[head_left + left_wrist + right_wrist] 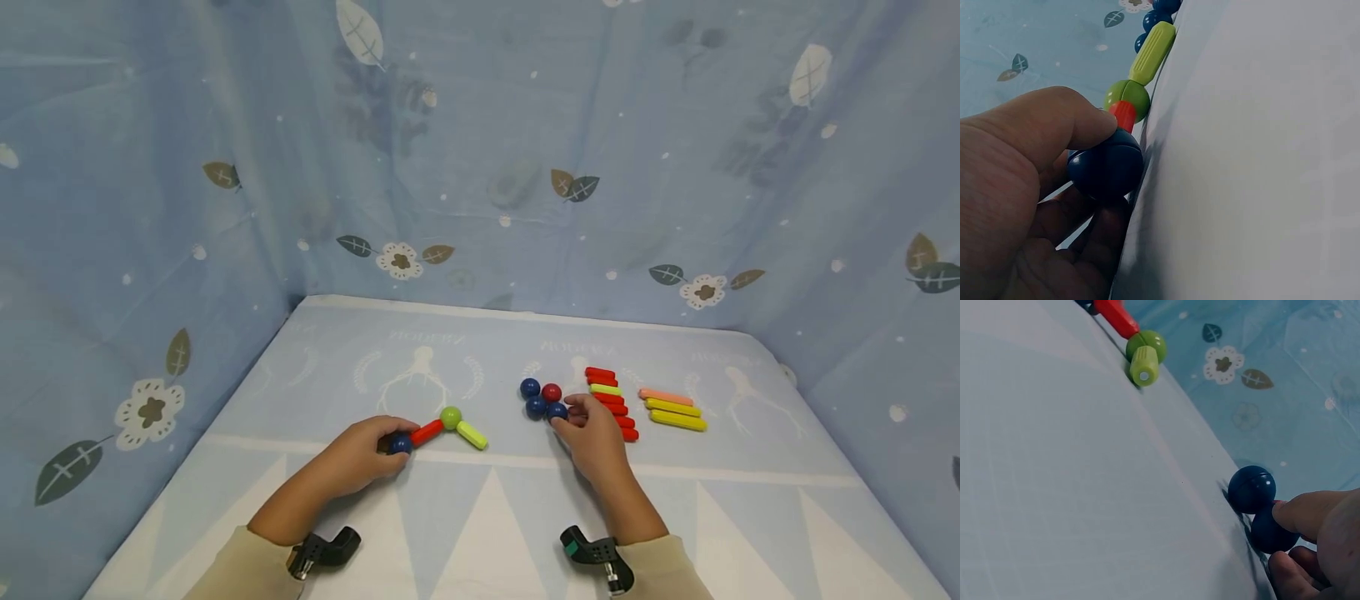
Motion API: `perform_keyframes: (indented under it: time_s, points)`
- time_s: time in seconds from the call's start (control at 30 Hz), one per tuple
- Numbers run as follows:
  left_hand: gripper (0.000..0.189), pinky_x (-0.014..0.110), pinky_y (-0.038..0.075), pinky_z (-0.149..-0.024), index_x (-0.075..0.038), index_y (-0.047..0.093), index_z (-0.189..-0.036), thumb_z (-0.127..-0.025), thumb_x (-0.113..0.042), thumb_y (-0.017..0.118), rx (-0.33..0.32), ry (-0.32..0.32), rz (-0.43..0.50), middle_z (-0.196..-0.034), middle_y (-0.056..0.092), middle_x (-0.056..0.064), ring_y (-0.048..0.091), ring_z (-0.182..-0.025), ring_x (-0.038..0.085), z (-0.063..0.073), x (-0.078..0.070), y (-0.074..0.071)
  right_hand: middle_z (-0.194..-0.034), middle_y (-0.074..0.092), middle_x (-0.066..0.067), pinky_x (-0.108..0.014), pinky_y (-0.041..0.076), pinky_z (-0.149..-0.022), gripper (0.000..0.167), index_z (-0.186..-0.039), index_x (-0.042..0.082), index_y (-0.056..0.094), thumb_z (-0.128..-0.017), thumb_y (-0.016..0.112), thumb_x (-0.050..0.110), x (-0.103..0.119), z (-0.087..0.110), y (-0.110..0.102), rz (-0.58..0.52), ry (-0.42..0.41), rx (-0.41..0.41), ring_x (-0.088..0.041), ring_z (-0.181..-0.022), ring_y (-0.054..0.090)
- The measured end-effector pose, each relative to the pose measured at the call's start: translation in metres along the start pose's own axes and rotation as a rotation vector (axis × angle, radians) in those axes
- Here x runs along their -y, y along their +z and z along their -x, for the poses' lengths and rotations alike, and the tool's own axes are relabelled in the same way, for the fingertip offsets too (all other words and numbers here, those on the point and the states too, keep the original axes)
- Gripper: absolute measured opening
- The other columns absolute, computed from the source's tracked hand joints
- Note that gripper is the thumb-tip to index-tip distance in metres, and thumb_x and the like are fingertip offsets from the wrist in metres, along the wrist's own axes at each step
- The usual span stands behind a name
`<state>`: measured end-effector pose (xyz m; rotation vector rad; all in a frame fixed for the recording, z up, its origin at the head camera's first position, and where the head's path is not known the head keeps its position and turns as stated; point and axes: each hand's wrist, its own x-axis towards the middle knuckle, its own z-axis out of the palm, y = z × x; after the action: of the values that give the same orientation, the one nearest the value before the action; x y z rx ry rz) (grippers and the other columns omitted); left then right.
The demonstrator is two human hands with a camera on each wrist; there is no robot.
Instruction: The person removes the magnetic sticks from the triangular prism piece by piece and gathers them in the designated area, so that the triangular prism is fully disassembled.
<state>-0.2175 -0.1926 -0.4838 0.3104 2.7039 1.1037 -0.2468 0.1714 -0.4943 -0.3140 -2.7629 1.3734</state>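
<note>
My left hand (360, 454) holds a dark blue ball (1107, 165) between thumb and fingers. From that ball runs a short red rod (427, 432), joined to a green ball (451, 417). A yellow-green rod (472, 434) extends from the green ball at an angle, its free end showing a silvery tip in the right wrist view. Over on the right, my right hand (596, 437) pinches another blue ball (1272, 531) at the edge of a small cluster. Beside it lie more blue balls (530, 388) and one red ball (552, 392).
Right of the ball cluster, a column of red rods (609, 398) includes one yellow-green rod (605, 389). Farther right lie an orange rod (666, 397) and yellow rods (677, 420). A patterned cloth covers the table (480, 533), and blue curtains (480, 150) enclose it.
</note>
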Motion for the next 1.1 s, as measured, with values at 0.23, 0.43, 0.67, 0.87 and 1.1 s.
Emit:
perform_keyframes:
  time_s: [0.23, 0.43, 0.67, 0.87, 1.1]
  points:
    - [0.04, 0.054, 0.046, -0.11, -0.03, 0.072, -0.129, -0.092, -0.018, 0.079, -0.001, 0.002, 0.011, -0.137, 0.065, -0.001, 0.058, -0.13, 0.023, 0.0, 0.001, -0.001, -0.129, 0.061, -0.01, -0.043, 0.06, -0.095, 0.046, -0.136, 0.016, 0.064, -0.094, 0.08, 0.027, 0.013, 0.009, -0.001, 0.017, 0.019, -0.069, -0.029, -0.12, 0.058]
    - [0.037, 0.051, 0.049, -0.107, -0.033, 0.072, -0.124, -0.09, -0.02, 0.082, 0.024, 0.004, 0.015, -0.133, 0.067, -0.004, 0.059, -0.123, 0.019, -0.002, 0.002, 0.0, -0.116, 0.066, -0.006, -0.032, 0.059, -0.084, 0.035, -0.124, 0.015, 0.069, -0.093, 0.081, 0.028, 0.03, 0.025, 0.003, -0.074, -0.003, -0.001, -0.026, -0.11, 0.06]
    - [0.037, 0.046, 0.051, -0.101, -0.032, 0.073, -0.123, -0.09, -0.021, 0.083, 0.051, 0.03, 0.026, -0.129, 0.068, -0.004, 0.059, -0.112, 0.016, -0.004, 0.002, 0.0, -0.097, 0.068, 0.0, -0.028, 0.055, -0.072, 0.027, -0.112, 0.016, 0.071, -0.091, 0.083, 0.027, 0.038, 0.033, 0.017, -0.068, -0.122, 0.248, -0.02, -0.089, 0.062]
    - [0.036, 0.049, 0.049, -0.104, -0.029, 0.073, -0.123, -0.089, -0.024, 0.084, 0.093, 0.056, 0.028, -0.129, 0.067, -0.001, 0.058, -0.116, 0.018, -0.003, 0.003, -0.001, -0.1, 0.068, 0.0, -0.032, 0.057, -0.077, 0.031, -0.113, 0.016, 0.069, -0.089, 0.085, 0.028, 0.043, 0.045, 0.038, -0.058, -0.169, 0.418, -0.018, -0.089, 0.063]
    - [0.036, 0.05, 0.048, -0.106, -0.023, 0.073, -0.125, -0.091, -0.024, 0.083, 0.162, 0.146, 0.05, -0.129, 0.068, -0.001, 0.059, -0.121, 0.021, -0.003, 0.006, -0.003, -0.103, 0.06, 0.001, -0.029, 0.052, -0.076, 0.037, -0.115, 0.016, 0.068, -0.085, 0.089, 0.024, 0.048, 0.053, 0.05, 0.083, -0.247, 0.434, -0.018, -0.089, 0.057]
